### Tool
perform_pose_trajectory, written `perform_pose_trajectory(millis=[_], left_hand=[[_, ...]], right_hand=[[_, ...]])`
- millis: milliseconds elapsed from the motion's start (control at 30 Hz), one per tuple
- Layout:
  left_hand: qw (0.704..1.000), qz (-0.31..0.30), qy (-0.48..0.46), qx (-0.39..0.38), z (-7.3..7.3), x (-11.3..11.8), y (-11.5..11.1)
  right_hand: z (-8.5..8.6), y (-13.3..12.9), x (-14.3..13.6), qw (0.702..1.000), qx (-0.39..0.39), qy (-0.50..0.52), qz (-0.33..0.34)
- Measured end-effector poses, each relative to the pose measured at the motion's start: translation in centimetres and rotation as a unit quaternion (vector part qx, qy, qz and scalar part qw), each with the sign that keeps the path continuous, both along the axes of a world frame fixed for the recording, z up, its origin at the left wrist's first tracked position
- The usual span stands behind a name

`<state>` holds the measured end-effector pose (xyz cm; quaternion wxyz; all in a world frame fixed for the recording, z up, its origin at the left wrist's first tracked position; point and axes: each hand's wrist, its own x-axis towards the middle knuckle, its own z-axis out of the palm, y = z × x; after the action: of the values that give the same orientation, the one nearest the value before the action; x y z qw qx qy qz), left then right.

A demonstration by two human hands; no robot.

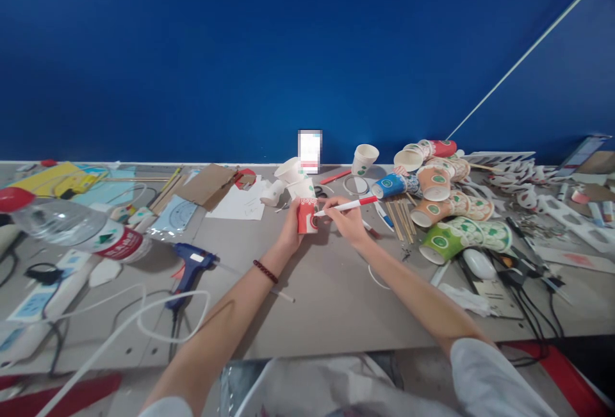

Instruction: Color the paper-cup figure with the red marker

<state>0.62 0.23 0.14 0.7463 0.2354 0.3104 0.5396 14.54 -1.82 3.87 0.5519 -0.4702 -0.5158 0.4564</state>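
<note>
My left hand (290,227) is wrapped round a red and white paper cup (306,215), held a little above the table in front of me. Between the fingers of my right hand (346,220) is a white marker with a red end (354,205). Its tip points left at the cup's side; whether it touches cannot be made out. Just behind the held cup are white paper cups (289,170), one lying on its side (273,193). Black scissors (327,191) lie partly hidden behind my right hand.
Stacked printed cups (439,244) lie to the right beside wooden sticks (400,220). A blue glue gun (189,273), a tipped water bottle (86,228) and a looping white cable (175,295) occupy the left. Cardboard (211,185) lies behind. A blue wall (240,58) closes the back.
</note>
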Motion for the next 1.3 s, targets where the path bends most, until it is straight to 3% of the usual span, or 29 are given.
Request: perform_pose_trajectory(millis=[1300], left_hand=[[1.000, -0.010, 0.001, 0.016, 0.21, -0.08, -0.16]], right_hand=[[0.16, -0.18, -0.05, 0.999, 0.002, -0.030, 0.015]])
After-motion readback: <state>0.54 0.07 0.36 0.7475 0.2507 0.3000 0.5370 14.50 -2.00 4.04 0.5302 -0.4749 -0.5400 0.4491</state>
